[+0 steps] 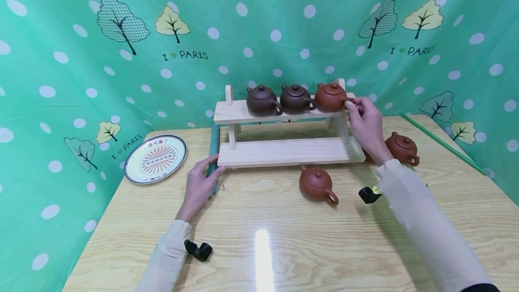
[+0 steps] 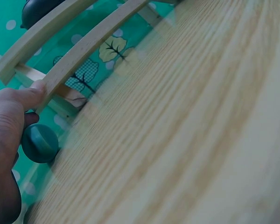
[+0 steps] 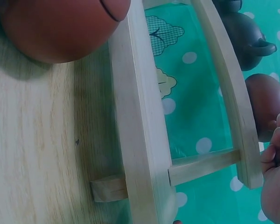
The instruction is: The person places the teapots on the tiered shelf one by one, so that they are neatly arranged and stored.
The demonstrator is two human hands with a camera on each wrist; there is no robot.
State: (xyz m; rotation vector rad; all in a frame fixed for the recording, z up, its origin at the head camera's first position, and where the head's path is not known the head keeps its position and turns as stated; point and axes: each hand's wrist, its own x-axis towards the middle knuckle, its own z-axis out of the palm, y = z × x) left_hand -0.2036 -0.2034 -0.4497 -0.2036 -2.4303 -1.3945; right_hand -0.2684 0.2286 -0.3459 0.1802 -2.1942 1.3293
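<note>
A two-tier wooden rack (image 1: 284, 151) stands at the back of the table. My left hand (image 1: 198, 184) grips the left end of its lower shelf between thumb and fingers, as the left wrist view also shows. On the upper shelf, a reddish-brown teapot (image 1: 330, 97) sits at the right end, and my right hand (image 1: 366, 123) pinches its handle. Two dark brown teapots, one at the left (image 1: 261, 100) and one in the middle (image 1: 295, 98), stand beside it. The lower shelf bears nothing. Another reddish teapot (image 1: 317, 184) rests on the table before the rack.
Right of the rack, a reddish teapot (image 1: 402, 148) stands behind my right forearm, with part of another reddish thing next to it. A white plate (image 1: 156, 159) with a blue rim lies at the left. A teal cylinder (image 1: 214, 148) lies by the rack's left end.
</note>
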